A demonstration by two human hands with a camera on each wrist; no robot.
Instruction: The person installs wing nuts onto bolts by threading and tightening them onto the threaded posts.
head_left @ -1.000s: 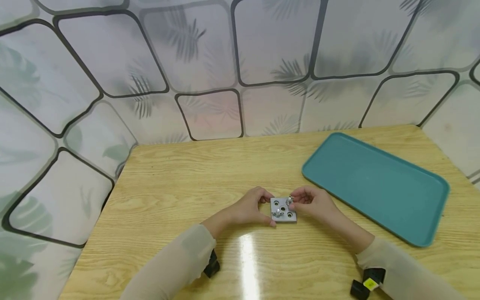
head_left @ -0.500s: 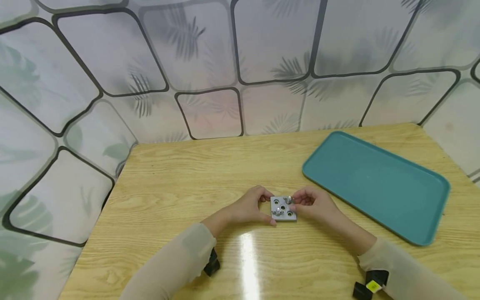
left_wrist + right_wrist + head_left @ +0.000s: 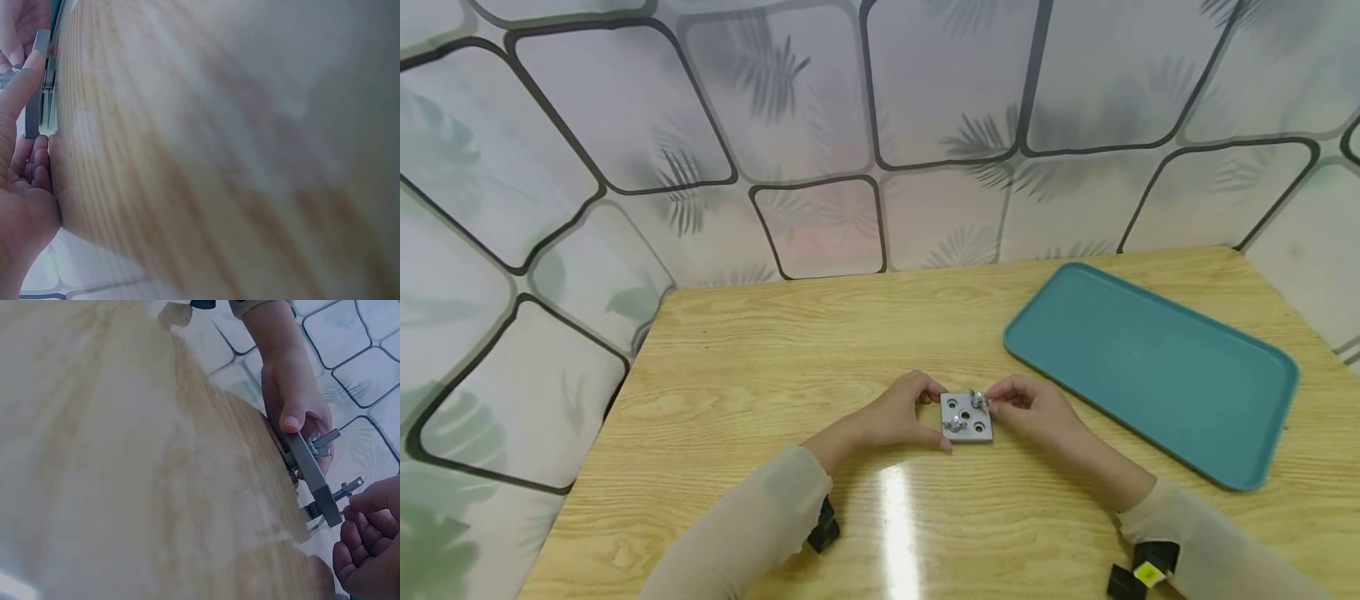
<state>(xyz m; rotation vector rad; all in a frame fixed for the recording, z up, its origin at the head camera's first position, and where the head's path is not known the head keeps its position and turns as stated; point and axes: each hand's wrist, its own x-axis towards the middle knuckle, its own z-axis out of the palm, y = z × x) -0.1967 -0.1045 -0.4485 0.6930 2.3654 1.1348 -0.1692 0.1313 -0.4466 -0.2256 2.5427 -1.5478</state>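
A square grey metal plate (image 3: 966,430) with several round holes stands low over the table. My left hand (image 3: 891,417) holds it by its left side, thumb at the near edge and fingers at the far one. Two bolts pass up through opposite corners; their heads show beneath the plate in the right wrist view. One wing nut (image 3: 955,424) sits on the near-left bolt (image 3: 330,436). At the far-right corner, my right hand (image 3: 1037,412) pinches another wing nut (image 3: 977,401) between thumb and index finger, below the threaded tip of its bolt (image 3: 355,484).
A blue-green tray (image 3: 1150,375) lies at the right, just beyond my right hand. The wooden table (image 3: 790,350) ends at a patterned wall covering (image 3: 940,217) behind. Dark wrist-worn devices hang below both sleeves.
The right thumb and fingers have shifted slightly right around the far-right wing nut, which shows turned to another angle. The left hand and the plate stay nearly where they were.
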